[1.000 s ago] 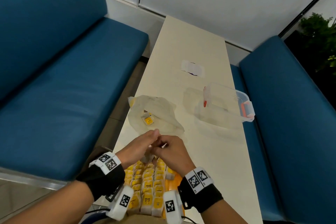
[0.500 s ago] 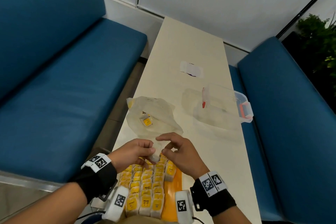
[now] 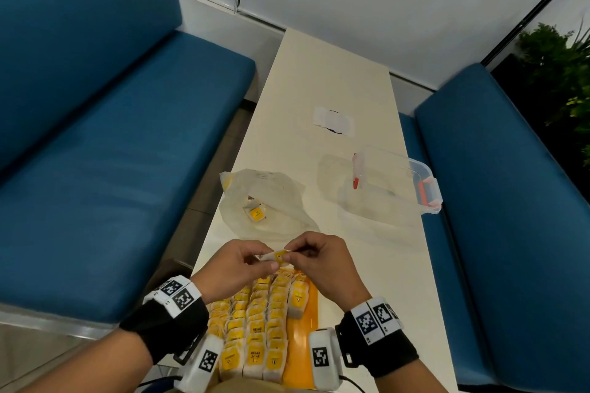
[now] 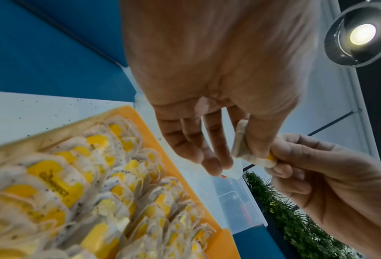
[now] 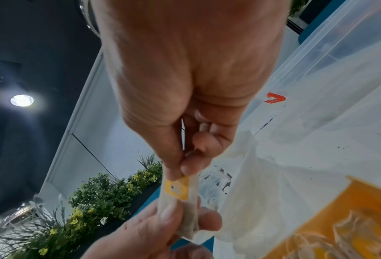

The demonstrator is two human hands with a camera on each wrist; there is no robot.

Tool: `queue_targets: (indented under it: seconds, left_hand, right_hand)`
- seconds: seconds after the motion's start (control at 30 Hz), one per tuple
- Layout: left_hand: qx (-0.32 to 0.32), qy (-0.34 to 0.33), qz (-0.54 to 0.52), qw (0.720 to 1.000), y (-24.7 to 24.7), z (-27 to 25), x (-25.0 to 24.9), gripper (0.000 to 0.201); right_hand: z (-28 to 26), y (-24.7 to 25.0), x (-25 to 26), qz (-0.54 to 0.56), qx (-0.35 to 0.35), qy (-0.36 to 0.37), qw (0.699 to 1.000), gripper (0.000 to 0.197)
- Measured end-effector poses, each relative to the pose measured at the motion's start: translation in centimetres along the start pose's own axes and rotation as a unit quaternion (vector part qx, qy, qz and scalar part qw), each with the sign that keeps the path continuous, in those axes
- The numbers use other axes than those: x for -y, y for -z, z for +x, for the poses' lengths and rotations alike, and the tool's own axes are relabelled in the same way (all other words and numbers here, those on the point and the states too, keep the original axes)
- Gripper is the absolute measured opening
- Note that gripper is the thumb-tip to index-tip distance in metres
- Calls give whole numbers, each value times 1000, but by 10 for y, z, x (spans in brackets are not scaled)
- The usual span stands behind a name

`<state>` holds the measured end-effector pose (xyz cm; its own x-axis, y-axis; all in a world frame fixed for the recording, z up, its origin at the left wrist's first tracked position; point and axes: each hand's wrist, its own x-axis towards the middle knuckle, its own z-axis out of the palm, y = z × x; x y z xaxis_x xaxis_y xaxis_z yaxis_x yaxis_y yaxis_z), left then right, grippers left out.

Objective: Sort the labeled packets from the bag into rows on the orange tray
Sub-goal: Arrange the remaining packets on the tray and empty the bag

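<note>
Packet, pale with a yellow label, is held above the far end of the tray, pinched at one end by the left hand and at the label end by thumb and forefinger of the right hand. Its label print is too small to read. On the tray, the rows of packets show yellow labels; one reads "RELAX", the rest are blurred. The tray's near edge is cut off behind the wrist cameras. Beyond the hands lies a bag on the table, one packet showing through it. To the right sits a clear box with orange clips, and farther off a paper slip.
</note>
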<state>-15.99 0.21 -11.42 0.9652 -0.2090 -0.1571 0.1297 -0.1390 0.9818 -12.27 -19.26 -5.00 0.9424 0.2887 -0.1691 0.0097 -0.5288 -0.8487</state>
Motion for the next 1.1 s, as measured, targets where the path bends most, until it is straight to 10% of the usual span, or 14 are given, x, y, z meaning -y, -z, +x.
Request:
queue_targets:
  seconds: [0.2,0.57,0.83,1.1]
  left_hand:
    - [-53,13,80,995,10,-7,6,11]
    - [-152,112,254,949,38,-13,44,14]
    - [-126,104,204,965,38,-15,53,11]
    - [-117,100,204,967,39,-17,49,12]
  right_hand:
    - [-4,19,-2,-175,31,-8,984,12]
    - [-26,-5,-25,-397,330,-52,855,14]
    - [-20,-31,-39,-535,251,-30,806,21]
    - [-21,-30,-39,-485,168,-63,856,20]
